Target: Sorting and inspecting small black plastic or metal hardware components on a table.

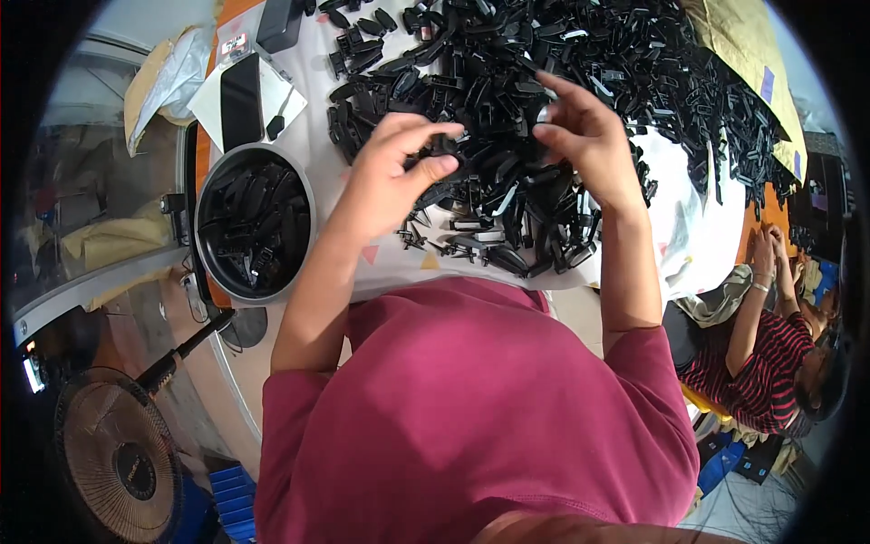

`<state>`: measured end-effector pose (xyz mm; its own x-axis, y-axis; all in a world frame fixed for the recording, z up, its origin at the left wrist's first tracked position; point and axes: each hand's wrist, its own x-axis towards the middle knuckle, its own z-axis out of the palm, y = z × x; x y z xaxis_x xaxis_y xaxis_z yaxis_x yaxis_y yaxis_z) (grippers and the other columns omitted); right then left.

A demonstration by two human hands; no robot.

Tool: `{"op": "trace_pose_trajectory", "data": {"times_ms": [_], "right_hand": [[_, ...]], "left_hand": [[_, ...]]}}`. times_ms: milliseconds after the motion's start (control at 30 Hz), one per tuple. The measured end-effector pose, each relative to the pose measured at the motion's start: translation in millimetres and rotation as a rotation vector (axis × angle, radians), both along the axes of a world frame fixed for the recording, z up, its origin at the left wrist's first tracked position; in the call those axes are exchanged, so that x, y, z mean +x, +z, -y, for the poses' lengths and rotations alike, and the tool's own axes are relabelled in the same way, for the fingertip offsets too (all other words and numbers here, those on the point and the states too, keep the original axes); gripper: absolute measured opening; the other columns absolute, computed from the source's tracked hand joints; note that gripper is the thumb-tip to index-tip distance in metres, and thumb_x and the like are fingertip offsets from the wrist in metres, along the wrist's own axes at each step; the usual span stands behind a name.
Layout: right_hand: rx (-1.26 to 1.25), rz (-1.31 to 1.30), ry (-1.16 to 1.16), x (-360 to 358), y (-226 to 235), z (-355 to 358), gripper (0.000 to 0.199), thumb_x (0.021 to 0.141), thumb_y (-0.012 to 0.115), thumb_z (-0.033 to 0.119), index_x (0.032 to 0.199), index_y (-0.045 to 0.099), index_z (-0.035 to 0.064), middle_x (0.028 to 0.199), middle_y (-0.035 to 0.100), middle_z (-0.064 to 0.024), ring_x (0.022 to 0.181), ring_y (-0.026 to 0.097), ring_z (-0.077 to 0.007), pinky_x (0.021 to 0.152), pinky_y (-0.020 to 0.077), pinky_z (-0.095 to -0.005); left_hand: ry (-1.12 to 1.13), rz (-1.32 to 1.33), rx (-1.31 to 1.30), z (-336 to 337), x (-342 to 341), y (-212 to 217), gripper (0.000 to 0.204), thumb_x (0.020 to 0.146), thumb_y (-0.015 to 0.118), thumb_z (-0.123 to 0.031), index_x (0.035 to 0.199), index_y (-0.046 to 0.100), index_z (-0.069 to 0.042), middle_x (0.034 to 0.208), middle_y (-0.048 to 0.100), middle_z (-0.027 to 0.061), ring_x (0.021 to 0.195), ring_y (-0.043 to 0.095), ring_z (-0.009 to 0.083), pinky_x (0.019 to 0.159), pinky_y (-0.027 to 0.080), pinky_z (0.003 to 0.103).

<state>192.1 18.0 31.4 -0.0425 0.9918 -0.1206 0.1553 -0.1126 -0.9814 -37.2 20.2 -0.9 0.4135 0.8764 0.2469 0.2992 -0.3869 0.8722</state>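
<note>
My left hand (391,172) is closed, pinching a small black plastic part (443,145) between thumb and fingers above the pile. My right hand (591,145) hovers over the same pile with its index finger stretched out and its thumb apart from it. A small pale, shiny spot shows by its fingertips; whether it belongs to a part in the hand or to the pile is unclear. Beneath both hands spreads a big heap of black plastic clip-like parts (489,95), some with silvery pieces. Several thin pointed black bits (412,238) lie at the heap's near edge.
Left of my left forearm stands a round grey tub (200,222) holding black parts. Behind it are a dark phone-like slab (241,102) and a black box (279,25). A fan (118,453) stands lower left. At right, another person (770,363) sits at the table.
</note>
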Motion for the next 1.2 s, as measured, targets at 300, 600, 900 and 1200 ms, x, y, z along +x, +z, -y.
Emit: {"op": "trace_pose_trajectory", "data": {"times_ms": [300, 600, 900, 1200], "right_hand": [[0.080, -0.571, 0.055, -34.6, -6.1, 20.3, 0.033, 0.074, 0.057, -0.003, 0.105, 0.049, -0.0008, 0.082, 0.058, -0.0083, 0.073, 0.059, -0.0147, 0.066, 0.0511, -0.0260], [0.071, -0.777, -0.041, -39.5, 0.6, 19.8, 0.045, 0.075, 0.059, -0.002, 0.118, 0.046, 0.0000, 0.087, 0.059, -0.0121, 0.079, 0.060, -0.0192, 0.075, 0.0523, -0.0328], [0.214, -0.265, 0.011, -37.1, 0.1, 35.7, 0.028, 0.076, 0.059, -0.003, 0.103, 0.056, -0.0003, 0.089, 0.057, -0.0072, 0.076, 0.056, -0.0116, 0.062, 0.0484, -0.0223], [0.807, 0.512, 0.157, -34.8, -4.8, 36.4, 0.044, 0.064, 0.057, -0.014, 0.105, 0.057, 0.0018, 0.082, 0.055, -0.0117, 0.067, 0.055, -0.0219, 0.055, 0.0448, -0.0274]], "left_hand": [[0.096, 0.457, -0.396, 16.5, 24.0, 11.0, 0.036, 0.070, 0.071, -0.012, 0.101, 0.057, 0.000, 0.083, 0.059, 0.0017, 0.070, 0.051, 0.0056, 0.063, 0.042, 0.019], [0.120, 0.423, -0.272, 19.3, 25.2, 13.7, 0.033, 0.068, 0.071, -0.011, 0.097, 0.061, 0.000, 0.082, 0.058, 0.0009, 0.066, 0.047, 0.0046, 0.060, 0.040, 0.017], [0.158, 0.499, -0.295, 19.2, 21.3, 21.0, 0.031, 0.069, 0.070, -0.010, 0.097, 0.061, 0.000, 0.078, 0.056, 0.0005, 0.064, 0.045, 0.0051, 0.058, 0.038, 0.017], [0.105, 0.055, 0.156, 15.4, 8.3, 27.3, 0.029, 0.073, 0.065, -0.003, 0.101, 0.059, 0.001, 0.080, 0.054, -0.0009, 0.061, 0.044, 0.0065, 0.059, 0.037, 0.017]]}}
